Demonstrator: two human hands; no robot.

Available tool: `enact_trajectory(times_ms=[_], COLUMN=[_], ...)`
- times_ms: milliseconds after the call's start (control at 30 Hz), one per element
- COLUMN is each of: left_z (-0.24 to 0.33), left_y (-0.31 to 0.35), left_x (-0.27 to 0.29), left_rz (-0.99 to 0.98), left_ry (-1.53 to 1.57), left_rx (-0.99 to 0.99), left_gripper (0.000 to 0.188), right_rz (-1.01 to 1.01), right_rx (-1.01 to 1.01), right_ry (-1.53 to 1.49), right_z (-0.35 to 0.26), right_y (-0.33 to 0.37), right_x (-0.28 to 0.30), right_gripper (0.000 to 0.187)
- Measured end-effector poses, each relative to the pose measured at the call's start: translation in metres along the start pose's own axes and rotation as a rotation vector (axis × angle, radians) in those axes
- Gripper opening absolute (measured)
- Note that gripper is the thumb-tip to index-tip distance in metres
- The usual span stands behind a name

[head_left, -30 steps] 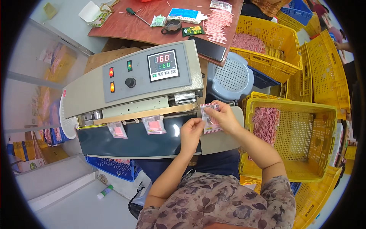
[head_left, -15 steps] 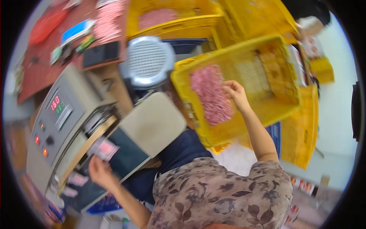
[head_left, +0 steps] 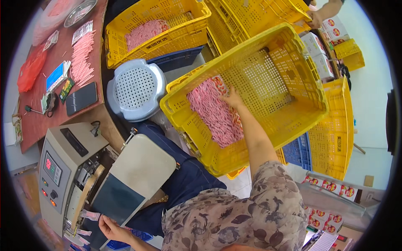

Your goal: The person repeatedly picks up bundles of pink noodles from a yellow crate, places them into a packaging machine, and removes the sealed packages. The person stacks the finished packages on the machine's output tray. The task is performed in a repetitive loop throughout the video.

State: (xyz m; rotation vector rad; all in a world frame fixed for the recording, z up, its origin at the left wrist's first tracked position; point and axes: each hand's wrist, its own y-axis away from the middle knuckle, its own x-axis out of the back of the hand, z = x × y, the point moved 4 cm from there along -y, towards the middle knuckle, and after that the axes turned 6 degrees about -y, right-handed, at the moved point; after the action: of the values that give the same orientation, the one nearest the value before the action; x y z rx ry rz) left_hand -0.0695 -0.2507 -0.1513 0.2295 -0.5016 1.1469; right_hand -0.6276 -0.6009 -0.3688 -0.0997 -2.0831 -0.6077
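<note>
At the band sealing machine, my left hand pinches the end of a small clear-and-pink packet. The packet's other end lies against the machine's sealing band. A few similar packets sit further down along the band. My right hand is inside the large yellow crate, fingers apart, at the edge of a heap of pink packets. I cannot see anything held in it.
A grey-blue stool stands between machine and crate. Another yellow crate holds more pink pieces. The red table bears a phone, pink sticks and a red bag. Another person's hand shows at upper right.
My left hand has moved with the packet down along the sealing band. My right hand's fingers have spread at the heap's edge. The whole view has shifted.
</note>
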Motion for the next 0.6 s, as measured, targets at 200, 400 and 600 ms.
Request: enact_trajectory(times_ms=[200,400,600], left_z=[0.021,0.024,0.028], left_y=[0.029,0.027,0.024], left_x=[-0.044,-0.065,-0.075], left_rz=[-0.179,-0.285,-0.335], left_ry=[-0.070,-0.072,-0.102], left_rx=[-0.022,-0.018,0.003], left_gripper=[0.009,0.008,0.007], right_rz=[-0.056,-0.116,0.328], right_rx=[0.027,0.202,0.239], right_ry=[0.365,0.120,0.234], right_z=[-0.054,-0.029,-0.043], right_y=[-0.030,-0.057,-0.041], right_x=[-0.032,-0.013,-0.016], right_gripper=[0.099,0.069,0.044])
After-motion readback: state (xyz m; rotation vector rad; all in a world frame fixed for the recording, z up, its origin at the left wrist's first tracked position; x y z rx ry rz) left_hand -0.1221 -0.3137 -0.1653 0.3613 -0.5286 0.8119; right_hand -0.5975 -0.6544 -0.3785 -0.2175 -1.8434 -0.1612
